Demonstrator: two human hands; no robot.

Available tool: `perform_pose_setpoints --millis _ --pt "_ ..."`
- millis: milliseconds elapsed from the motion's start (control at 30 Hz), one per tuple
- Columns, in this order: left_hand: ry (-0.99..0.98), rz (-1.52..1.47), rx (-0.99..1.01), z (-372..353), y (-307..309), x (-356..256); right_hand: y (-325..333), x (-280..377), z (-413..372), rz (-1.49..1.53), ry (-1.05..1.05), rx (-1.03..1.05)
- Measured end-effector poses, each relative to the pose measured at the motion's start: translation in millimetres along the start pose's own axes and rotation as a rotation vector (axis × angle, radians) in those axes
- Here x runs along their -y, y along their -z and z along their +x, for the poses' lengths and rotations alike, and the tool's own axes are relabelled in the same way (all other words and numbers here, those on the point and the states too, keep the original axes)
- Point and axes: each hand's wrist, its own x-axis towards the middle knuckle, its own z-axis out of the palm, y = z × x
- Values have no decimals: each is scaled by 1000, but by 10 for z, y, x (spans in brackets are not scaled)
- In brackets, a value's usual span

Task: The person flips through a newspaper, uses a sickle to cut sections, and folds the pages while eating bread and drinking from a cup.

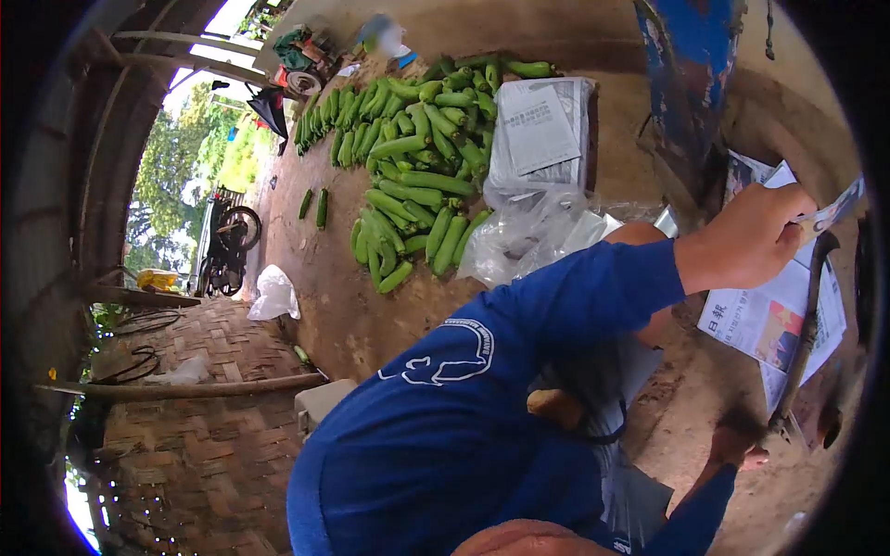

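Note:
My left hand (756, 232), at the upper right of the head view, pinches the edge of a printed newspaper sheet (760, 310). A folded, colour-printed part of it stands out beyond the fingers. Lower down, my right hand (739, 447) is closed at the lower end of a long, dark, curved knife (805, 338). Shadow hides part of that grip. The blade lies across the newspaper, its hooked tip close below my left hand. Both arms wear blue sleeves, and the left one (519, 324) carries a white printed emblem.
Many long green vegetables (422, 181) are heaped on the brown floor (315, 250). Beside them are a newspaper stack (542, 125) and crumpled clear plastic (528, 232). A blue post (686, 83) rises near my left arm. A woven panel (199, 435) and a motorcycle (236, 232) are at left.

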Motion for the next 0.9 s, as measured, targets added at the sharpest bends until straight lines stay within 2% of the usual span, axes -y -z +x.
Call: perform_pose_setpoints --millis 300,500,600,867,900 --pt "-20 -8 -19 -59 38 -46 88 49 -143 29 -7 10" --pt "43 -12 40 -82 7 -107 144 -9 -177 59 -28 14" --pt "-10 -10 36 -79 -86 -49 183 -23 -171 87 -40 20" --pt "49 143 202 -1 -147 -89 460 -6 -121 203 -145 78" --pt "15 78 199 5 -155 -74 504 28 -96 222 -161 87"
